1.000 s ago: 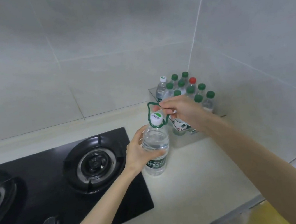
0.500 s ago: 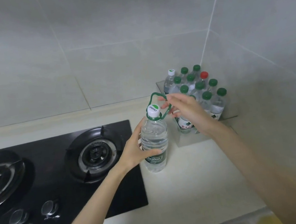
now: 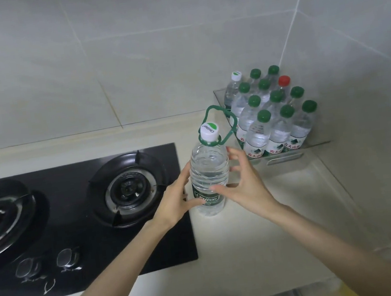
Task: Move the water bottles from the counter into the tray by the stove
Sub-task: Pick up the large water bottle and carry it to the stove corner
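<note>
The water bottle point(image 3: 209, 170) stands upright on the counter point(image 3: 263, 238) between the two hands, just beside the right edge of the stove point(image 3: 73, 213). The left hand point(image 3: 176, 197) grips it from the left, fingers wrapped behind the clear body and thumb lying on the green label at the front. The right hand point(image 3: 244, 186) is at the bottle's other side with its fingers spread and loosely curved: the thumb tip touches the front near the top of the label, the index fingertip reaches the bottle's right edge, and the other fingers hang just beside it without closing. The hands are apart, with only the bottle between them.

Above the hands, the bottle's white cap point(image 3: 209, 131) carries a green carry loop point(image 3: 223, 119) that rises from the neck and leans away toward the right.

Beyond the right hand, in the corner of the tiled wall, the clear tray point(image 3: 318, 144) holds a packed group of bottles point(image 3: 274, 135), most with green caps, one with a red cap point(image 3: 284, 81) and one with a white cap at the far left. The held bottle is near the tray but outside it.

Left of the left hand lie the stove's burners, with two knobs point(image 3: 68, 257) nearer the person
</note>
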The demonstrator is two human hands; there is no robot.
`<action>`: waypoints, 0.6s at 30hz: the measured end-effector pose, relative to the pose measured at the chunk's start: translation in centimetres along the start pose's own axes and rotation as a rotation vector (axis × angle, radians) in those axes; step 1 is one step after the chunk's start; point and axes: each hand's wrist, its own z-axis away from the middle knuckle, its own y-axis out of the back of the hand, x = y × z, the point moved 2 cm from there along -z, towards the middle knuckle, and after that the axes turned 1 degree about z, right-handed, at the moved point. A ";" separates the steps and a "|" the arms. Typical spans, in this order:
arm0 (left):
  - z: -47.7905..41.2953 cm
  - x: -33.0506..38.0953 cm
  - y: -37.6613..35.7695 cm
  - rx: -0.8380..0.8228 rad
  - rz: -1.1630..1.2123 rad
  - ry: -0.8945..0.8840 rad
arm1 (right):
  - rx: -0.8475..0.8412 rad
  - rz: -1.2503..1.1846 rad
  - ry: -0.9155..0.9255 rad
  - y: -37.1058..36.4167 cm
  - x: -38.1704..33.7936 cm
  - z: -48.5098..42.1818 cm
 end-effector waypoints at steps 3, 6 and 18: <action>-0.1 -0.4 -0.7 0.018 0.070 -0.008 | 0.056 0.065 -0.007 -0.1 -0.3 -0.7; -0.5 -0.5 -1.1 0.085 0.143 0.009 | 0.011 0.126 -0.001 0.2 -1.1 -1.8; -8.2 -0.9 -0.2 0.247 0.121 0.025 | -0.051 0.261 -0.076 1.9 -2.0 -11.2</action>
